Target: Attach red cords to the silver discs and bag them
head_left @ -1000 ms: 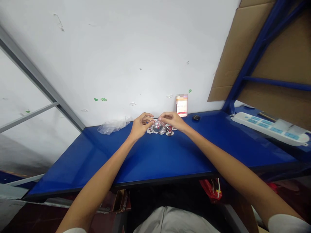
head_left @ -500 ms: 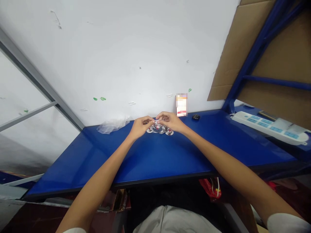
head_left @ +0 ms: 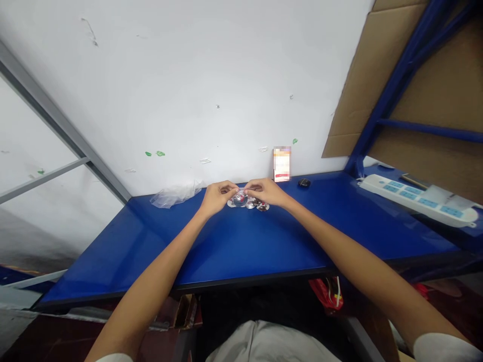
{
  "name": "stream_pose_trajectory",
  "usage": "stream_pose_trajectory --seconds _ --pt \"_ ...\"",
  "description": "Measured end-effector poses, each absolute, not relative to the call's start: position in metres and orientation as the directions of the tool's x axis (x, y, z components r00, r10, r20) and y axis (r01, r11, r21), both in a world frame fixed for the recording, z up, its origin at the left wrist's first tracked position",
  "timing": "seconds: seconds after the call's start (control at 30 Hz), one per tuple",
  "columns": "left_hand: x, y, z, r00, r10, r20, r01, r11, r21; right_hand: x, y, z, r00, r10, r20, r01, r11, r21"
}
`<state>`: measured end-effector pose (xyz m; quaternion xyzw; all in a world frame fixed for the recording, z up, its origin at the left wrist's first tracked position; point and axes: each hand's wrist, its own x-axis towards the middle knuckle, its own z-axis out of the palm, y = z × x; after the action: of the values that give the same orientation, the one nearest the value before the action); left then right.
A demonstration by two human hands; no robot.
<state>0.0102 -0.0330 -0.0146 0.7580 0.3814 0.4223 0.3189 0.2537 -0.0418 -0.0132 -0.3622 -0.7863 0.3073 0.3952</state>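
Note:
My left hand [head_left: 219,196] and my right hand [head_left: 264,191] meet near the back of the blue table. Between their pinched fingertips hangs a small shiny round piece [head_left: 240,199], silvery and clear with a red mark; its exact kind is too small to make out. Under and beside my right hand, several similar round pieces [head_left: 262,205] with dark and red printing lie on the table. Both thumbs press against the index fingers at the top edge of the held piece.
Crumpled clear plastic bags [head_left: 175,195] lie left of my hands. A lit phone [head_left: 282,165] leans on the wall, with a small black object [head_left: 304,183] beside it. A white power strip [head_left: 417,199] sits at the right. The blue table [head_left: 234,246] has a dark front edge.
The round piece has shifted slightly left and turned between my fingers. My right hand's fingers have come down into a tighter pinch; the left hand has barely moved.

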Motion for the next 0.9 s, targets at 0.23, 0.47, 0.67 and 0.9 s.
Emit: stream_pose_trajectory --seconds 0.23,0.47,0.67,0.9 --pt "0.005 -0.031 -0.012 0.435 0.822 0.368 0.346 -0.530 0.774 0.253 -0.038 -0.018 -0.342 0.843 0.414 0.345 0.523 -0.780" --pt "0.000 -0.022 -0.020 0.376 0.849 0.370 0.452 -0.517 0.727 0.248 -0.035 -0.027 -0.333 0.842 0.425 0.367 0.530 -0.764" --pt "-0.026 -0.008 -0.017 0.225 0.833 0.506 0.799 -0.455 0.394 0.250 -0.030 -0.032 -0.267 0.835 0.481 0.487 0.547 -0.681" --pt "-0.047 0.001 -0.020 0.276 0.858 0.433 0.929 -0.354 0.111 0.256 -0.034 -0.028 -0.314 0.814 0.488 0.683 0.551 -0.479"
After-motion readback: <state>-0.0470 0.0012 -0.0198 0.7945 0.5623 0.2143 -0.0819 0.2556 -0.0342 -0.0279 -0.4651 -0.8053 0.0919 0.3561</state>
